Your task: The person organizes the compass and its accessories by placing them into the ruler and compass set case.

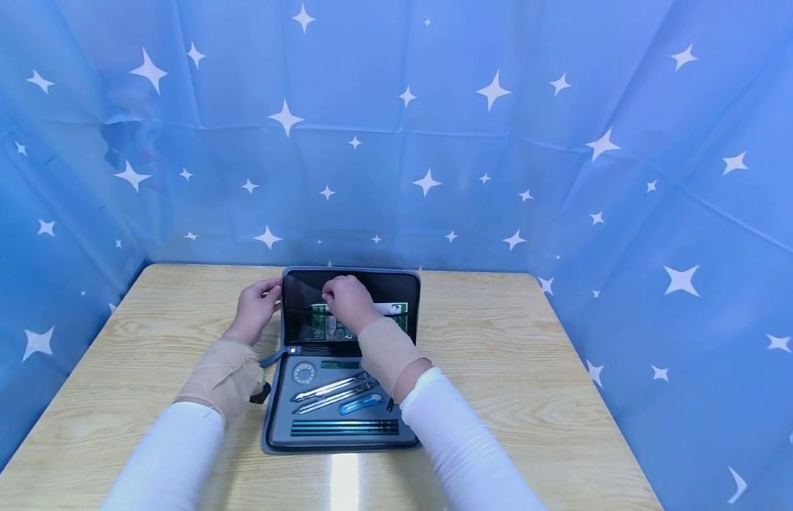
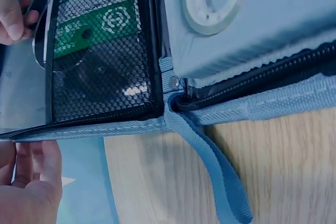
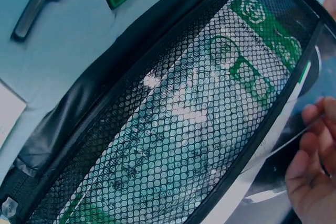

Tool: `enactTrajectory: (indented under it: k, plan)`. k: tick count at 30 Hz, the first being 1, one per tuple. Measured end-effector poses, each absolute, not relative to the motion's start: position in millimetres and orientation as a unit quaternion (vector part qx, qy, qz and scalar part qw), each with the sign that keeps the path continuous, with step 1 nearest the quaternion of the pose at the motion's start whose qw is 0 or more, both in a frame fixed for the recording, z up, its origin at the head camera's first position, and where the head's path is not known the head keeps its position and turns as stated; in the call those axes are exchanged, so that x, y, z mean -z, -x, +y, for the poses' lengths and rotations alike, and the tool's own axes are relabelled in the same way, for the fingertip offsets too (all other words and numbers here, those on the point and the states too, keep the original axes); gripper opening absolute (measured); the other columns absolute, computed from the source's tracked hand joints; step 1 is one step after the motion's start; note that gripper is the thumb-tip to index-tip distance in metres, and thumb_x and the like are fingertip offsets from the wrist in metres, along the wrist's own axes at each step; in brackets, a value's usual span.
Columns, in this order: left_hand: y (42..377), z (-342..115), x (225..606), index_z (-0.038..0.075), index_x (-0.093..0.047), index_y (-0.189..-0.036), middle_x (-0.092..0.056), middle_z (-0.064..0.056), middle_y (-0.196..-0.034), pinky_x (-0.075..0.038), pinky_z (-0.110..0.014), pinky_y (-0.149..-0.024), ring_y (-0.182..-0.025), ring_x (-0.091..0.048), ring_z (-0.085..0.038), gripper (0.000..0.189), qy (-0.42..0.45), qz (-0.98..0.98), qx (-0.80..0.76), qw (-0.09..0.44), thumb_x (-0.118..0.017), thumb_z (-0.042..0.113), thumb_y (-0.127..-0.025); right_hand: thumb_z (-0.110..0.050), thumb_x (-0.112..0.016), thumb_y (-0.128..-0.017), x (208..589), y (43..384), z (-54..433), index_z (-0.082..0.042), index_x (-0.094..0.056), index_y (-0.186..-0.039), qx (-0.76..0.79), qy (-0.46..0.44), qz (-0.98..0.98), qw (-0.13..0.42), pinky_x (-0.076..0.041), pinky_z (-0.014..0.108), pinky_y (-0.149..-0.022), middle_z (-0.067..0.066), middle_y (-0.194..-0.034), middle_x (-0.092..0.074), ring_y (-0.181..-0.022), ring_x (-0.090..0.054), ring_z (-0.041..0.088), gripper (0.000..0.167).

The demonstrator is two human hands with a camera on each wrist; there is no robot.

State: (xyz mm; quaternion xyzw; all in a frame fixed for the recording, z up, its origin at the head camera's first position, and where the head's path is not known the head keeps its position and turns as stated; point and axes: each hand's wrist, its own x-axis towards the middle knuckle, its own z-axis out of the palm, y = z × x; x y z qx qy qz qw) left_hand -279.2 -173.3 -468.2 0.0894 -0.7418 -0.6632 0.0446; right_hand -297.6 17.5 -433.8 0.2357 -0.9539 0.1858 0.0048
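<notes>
A zip case lies unfolded on the table with its lid raised at the back. My left hand holds the lid's left edge; in the left wrist view that hand is at the outer side of the edge. Over the lid, my right hand pinches a thin clear plastic piece with a curved edge at the mouth of the mesh pocket. Its lower part goes down behind the mesh, where a green-and-white printed packet sits. What shape the clear piece has is partly hidden.
The case's grey tray holds a white ring, two metal compasses, a blue cutter, several dark green pencils and a green piece. A strap hangs off the left side. A star-patterned curtain surrounds the table.
</notes>
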Motion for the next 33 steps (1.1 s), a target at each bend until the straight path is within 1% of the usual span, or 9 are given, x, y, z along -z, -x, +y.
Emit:
enactTrajectory:
  k: [3,9,12,15,17,20,23,26,33]
  plan:
    - [281,-175,470,-0.011,-0.049,-0.129,-0.051,-0.025,-0.125,-0.051,-0.014,-0.079,-0.082,-0.051,0.006,0.035,-0.085,-0.748,0.656,0.050,-0.043,0.005,-0.099,-0.024,-0.054,-0.096,433,298,15,-0.015,-0.070,-0.106,-0.186,-0.231,-0.955,0.002,-0.049,0.027,-0.090,-0.001,-0.106,-0.065,-0.100,-0.058,0.013,0.020]
    - [283,-180,474,-0.009,-0.052,-0.125,-0.054,-0.024,-0.121,-0.052,-0.013,-0.075,-0.082,-0.052,0.002,0.032,-0.087,-0.772,0.626,0.064,-0.046,0.006,-0.098,-0.026,-0.055,-0.096,431,298,-2,-0.019,-0.065,-0.111,-0.190,-0.228,-0.955,0.007,-0.050,0.026,-0.084,-0.004,-0.107,-0.064,-0.091,-0.058,0.010,0.019]
    - [282,-180,473,-0.008,-0.054,-0.122,-0.055,-0.023,-0.117,-0.052,-0.013,-0.071,-0.086,-0.054,-0.007,0.030,-0.086,-0.792,0.600,0.072,-0.046,0.007,-0.098,-0.033,-0.054,-0.096,430,298,-13,-0.021,-0.063,-0.107,-0.168,-0.227,-0.959,0.019,-0.050,0.027,-0.078,-0.005,-0.100,-0.063,-0.084,-0.057,0.009,0.019]
    - [282,-177,471,-0.009,-0.055,-0.117,-0.057,-0.024,-0.112,-0.051,-0.017,-0.069,-0.090,-0.058,-0.022,0.026,-0.074,-0.828,0.549,0.090,-0.046,0.006,-0.097,-0.037,-0.052,-0.095,430,299,-22,-0.023,-0.063,-0.100,-0.124,-0.216,-0.968,0.036,-0.050,0.027,-0.073,-0.007,-0.092,-0.063,-0.079,-0.058,0.008,0.018]
    - [282,-175,470,-0.009,-0.056,-0.114,-0.058,-0.026,-0.110,-0.050,-0.023,-0.072,-0.093,-0.060,-0.029,0.024,-0.065,-0.849,0.515,0.102,-0.046,0.005,-0.096,-0.038,-0.053,-0.095,430,300,-25,-0.024,-0.064,-0.098,-0.108,-0.205,-0.972,0.035,-0.050,0.027,-0.073,-0.007,-0.091,-0.063,-0.079,-0.058,0.008,0.018]
    - [282,-173,469,-0.009,-0.056,-0.111,-0.059,-0.027,-0.109,-0.049,-0.033,-0.079,-0.097,-0.059,-0.035,0.023,-0.061,-0.865,0.486,0.110,-0.045,0.004,-0.096,-0.035,-0.055,-0.094,428,301,-27,-0.023,-0.068,-0.098,-0.116,-0.188,-0.975,0.021,-0.051,0.027,-0.073,-0.007,-0.092,-0.066,-0.080,-0.060,0.009,0.018]
    - [283,-172,470,-0.010,-0.056,-0.111,-0.059,-0.028,-0.109,-0.048,-0.040,-0.085,-0.099,-0.058,-0.037,0.024,-0.066,-0.866,0.483,0.113,-0.044,0.003,-0.096,-0.033,-0.057,-0.094,426,300,-27,-0.022,-0.071,-0.098,-0.128,-0.177,-0.976,0.005,-0.052,0.027,-0.077,-0.008,-0.093,-0.068,-0.081,-0.061,0.008,0.019]
    - [283,-172,471,-0.011,-0.056,-0.112,-0.059,-0.028,-0.109,-0.047,-0.043,-0.087,-0.100,-0.057,-0.037,0.025,-0.070,-0.865,0.484,0.115,-0.044,0.004,-0.096,-0.033,-0.058,-0.093,423,298,-27,-0.022,-0.073,-0.098,-0.131,-0.166,-0.977,-0.002,-0.053,0.027,-0.079,-0.009,-0.094,-0.070,-0.083,-0.063,0.008,0.019]
    - [283,-172,473,-0.009,-0.058,-0.113,-0.060,-0.025,-0.107,-0.045,-0.037,-0.083,-0.095,-0.055,-0.032,0.026,-0.082,-0.862,0.485,0.119,-0.045,0.006,-0.096,-0.034,-0.057,-0.094,421,294,-24,-0.022,-0.074,-0.096,-0.124,-0.158,-0.980,-0.003,-0.053,0.027,-0.077,-0.009,-0.091,-0.071,-0.083,-0.064,0.007,0.021]
